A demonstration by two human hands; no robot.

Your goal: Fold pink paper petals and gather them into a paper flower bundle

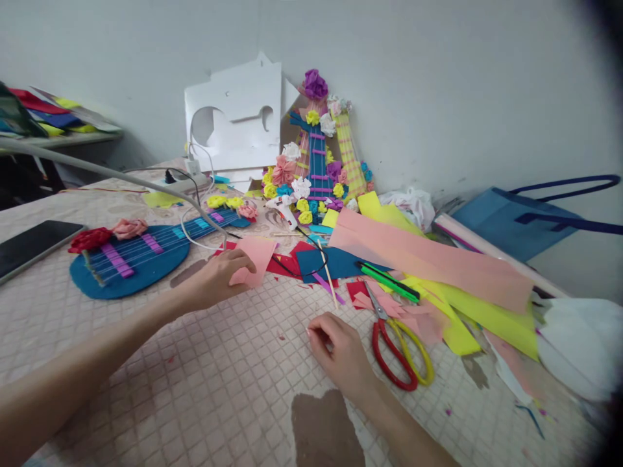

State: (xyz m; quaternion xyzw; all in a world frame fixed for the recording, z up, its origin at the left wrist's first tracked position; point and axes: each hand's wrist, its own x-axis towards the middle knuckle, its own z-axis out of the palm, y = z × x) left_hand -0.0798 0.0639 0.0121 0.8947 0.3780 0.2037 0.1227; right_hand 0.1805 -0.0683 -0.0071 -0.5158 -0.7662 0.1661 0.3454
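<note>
My left hand [224, 277] is over a square of pink crepe paper [263, 253], fingers bent around its near edge and touching it. The thumb is partly hidden. My right hand [338, 353] hovers low over the tabletop, thumb and forefinger brought together in a pinch. Anything between those tips is too small to make out. Just right of it lie scissors [396, 350] with one red and one yellow handle. A green utility knife [389, 281] and a thin wooden stick [328, 272] lie beyond. Left of my left hand lies a blue paper guitar [141, 259] with paper roses.
Decorated paper guitars [318, 162] lean against the wall near a white glue gun [283, 211]. Long pink paper [438, 253] and yellow strips cover the right side. A phone [36, 246] lies left. A grey cable [121, 174] crosses above the blue guitar.
</note>
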